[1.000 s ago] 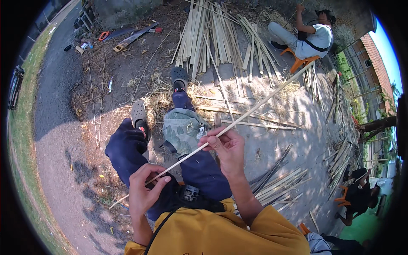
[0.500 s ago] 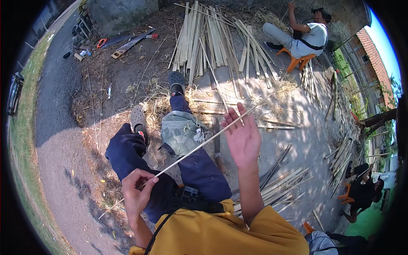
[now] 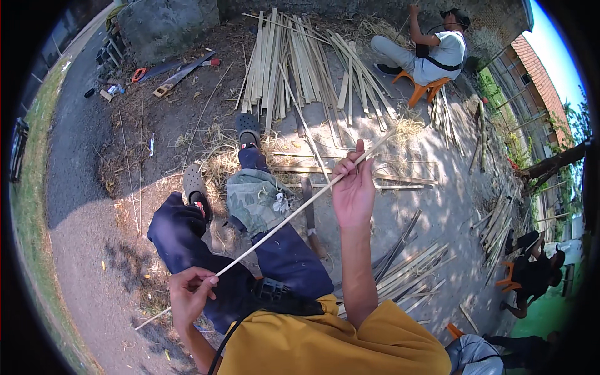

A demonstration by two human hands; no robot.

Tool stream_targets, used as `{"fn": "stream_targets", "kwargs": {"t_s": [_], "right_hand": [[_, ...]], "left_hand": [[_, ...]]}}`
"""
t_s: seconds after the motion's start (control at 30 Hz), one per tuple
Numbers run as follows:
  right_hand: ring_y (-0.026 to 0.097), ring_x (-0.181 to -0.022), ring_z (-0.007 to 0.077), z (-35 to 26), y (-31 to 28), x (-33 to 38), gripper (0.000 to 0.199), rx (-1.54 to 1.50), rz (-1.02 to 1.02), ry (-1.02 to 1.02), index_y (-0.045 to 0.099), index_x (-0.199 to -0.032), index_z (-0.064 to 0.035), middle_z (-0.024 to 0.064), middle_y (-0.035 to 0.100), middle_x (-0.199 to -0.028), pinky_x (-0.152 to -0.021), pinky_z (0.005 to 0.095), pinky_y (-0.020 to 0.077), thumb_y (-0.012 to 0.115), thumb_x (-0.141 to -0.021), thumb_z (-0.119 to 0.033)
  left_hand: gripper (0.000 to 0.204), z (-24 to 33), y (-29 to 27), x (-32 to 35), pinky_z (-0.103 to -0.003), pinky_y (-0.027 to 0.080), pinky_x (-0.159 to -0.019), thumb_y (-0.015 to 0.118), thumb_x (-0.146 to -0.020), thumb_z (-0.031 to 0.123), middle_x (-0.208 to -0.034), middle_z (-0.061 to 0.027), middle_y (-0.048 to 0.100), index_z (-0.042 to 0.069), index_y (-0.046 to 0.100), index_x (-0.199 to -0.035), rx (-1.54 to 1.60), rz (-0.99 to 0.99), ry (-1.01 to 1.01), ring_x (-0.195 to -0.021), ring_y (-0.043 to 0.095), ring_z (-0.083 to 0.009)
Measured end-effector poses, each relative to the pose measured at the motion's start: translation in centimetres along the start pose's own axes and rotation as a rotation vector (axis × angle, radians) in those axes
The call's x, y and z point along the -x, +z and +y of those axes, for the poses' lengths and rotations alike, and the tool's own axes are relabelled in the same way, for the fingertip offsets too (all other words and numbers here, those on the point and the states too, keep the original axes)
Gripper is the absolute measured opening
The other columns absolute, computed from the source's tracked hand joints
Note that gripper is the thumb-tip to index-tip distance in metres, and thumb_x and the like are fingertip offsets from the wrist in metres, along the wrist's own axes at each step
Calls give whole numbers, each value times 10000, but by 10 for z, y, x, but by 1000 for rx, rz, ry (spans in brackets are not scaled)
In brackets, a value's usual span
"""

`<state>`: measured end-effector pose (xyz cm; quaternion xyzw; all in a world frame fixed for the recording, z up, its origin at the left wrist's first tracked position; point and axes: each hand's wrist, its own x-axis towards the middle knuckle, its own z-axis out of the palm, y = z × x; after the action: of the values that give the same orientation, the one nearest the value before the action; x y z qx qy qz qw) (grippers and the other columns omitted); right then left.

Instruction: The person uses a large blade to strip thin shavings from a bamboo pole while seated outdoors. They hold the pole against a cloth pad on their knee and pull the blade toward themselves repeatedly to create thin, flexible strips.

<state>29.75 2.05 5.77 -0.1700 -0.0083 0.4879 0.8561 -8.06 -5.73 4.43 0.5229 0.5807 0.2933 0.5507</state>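
Observation:
A long, thin bamboo stick (image 3: 275, 230) slants across in front of me, rising from lower left to upper right. My left hand (image 3: 190, 294) pinches it between thumb and fingers near its lower end, which pokes out beyond the hand. Farther up, my right hand (image 3: 354, 194), palm turned toward me, has its fingers curled on the stick, and the tip runs on past them. Below the stick, a camouflage cloth (image 3: 257, 199) covers part of my leg. A long blade with a wooden handle (image 3: 316, 246) lies on the ground beside that leg.
Pale flat strips (image 3: 281, 69) are heaped ahead, with shavings (image 3: 219, 156) by my feet. More strips (image 3: 406, 275) lie at right. Two saws (image 3: 181, 74) rest at far left. One person (image 3: 437, 56) sits on an orange stool ahead right; another (image 3: 537, 269) is at far right.
My right hand's fingers, spread open beside the stick before, have curled onto it. The left hand has shifted slightly left and down, still pinching the stick. The whole view has shifted a little.

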Motion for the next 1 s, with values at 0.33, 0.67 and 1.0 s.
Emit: {"fn": "stream_targets", "kwargs": {"t_s": [0.33,0.67,1.0], "right_hand": [[698,-956,146,-1,-73,-58,219,-229,-138,230,702,-1177,-41,34,733,-1069,-896,313,610,624,-1089,-226],[711,-1130,179,-13,-100,-85,237,-142,-44,258,678,-1282,-20,71,743,-1214,-1031,342,604,571,-1111,-144],[703,-1052,161,-35,-124,-101,169,-48,-211,259,702,-1195,-59,37,741,-1116,-991,333,609,657,-1074,-167]], "left_hand": [[101,8,-3,-6,-230,538,-594,780,-956,47,-809,-70,750,-41,773,-1003,-95,1,-14,-651,687,-100],[197,16,-2,-15,-223,545,-603,880,-873,46,-872,-64,779,-17,800,-1042,-156,23,-6,-669,700,-80],[158,27,1,-24,-228,560,-618,856,-880,6,-875,-68,779,-21,804,-1026,-142,16,-58,-690,707,-92]]}}
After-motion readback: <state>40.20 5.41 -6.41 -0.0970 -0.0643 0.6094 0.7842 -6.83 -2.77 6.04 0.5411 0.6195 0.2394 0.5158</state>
